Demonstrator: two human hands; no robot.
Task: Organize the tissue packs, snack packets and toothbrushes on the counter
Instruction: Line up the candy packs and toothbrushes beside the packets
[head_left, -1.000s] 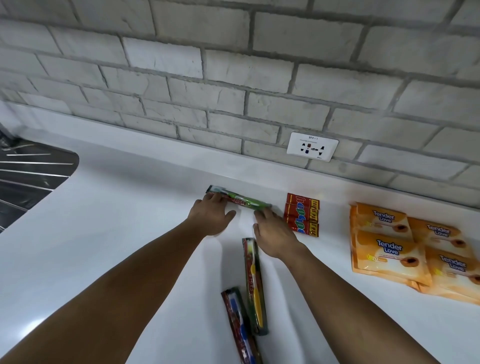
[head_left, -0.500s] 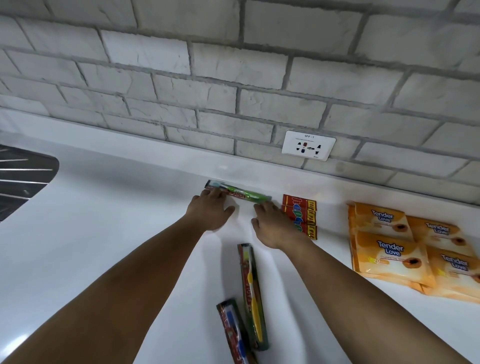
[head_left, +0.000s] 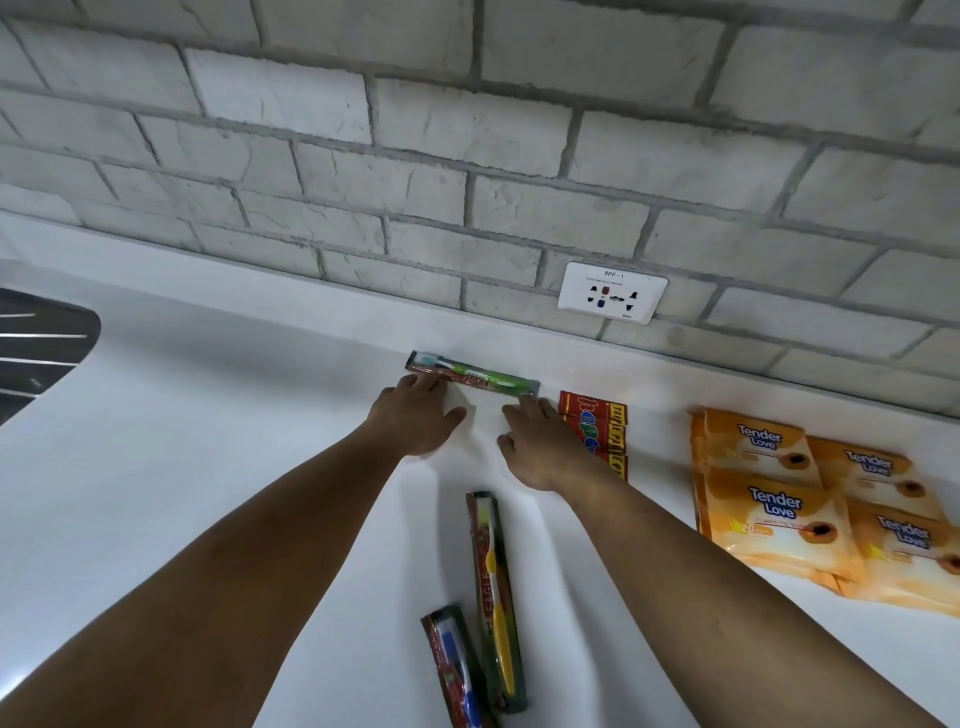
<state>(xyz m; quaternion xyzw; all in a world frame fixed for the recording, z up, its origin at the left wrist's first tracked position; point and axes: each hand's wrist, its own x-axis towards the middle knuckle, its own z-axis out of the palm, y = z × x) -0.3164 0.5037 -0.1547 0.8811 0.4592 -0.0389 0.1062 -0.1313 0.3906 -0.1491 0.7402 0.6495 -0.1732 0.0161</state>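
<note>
- Stretched forward with both bare arms, side by side.
- Laying left hand (head_left: 415, 418) flat, palm down, fingers straight.
- Laying right hand (head_left: 540, 441) flat likewise, fingers extended.

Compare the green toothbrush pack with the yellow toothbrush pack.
The green toothbrush pack lies sideways along the back edge of the counter; the yellow toothbrush pack points toward the wall, nearer the person. The left hand and right hand touch the green one with their fingertips; the yellow one lies untouched. Both lie flat in similar packaging.
</note>
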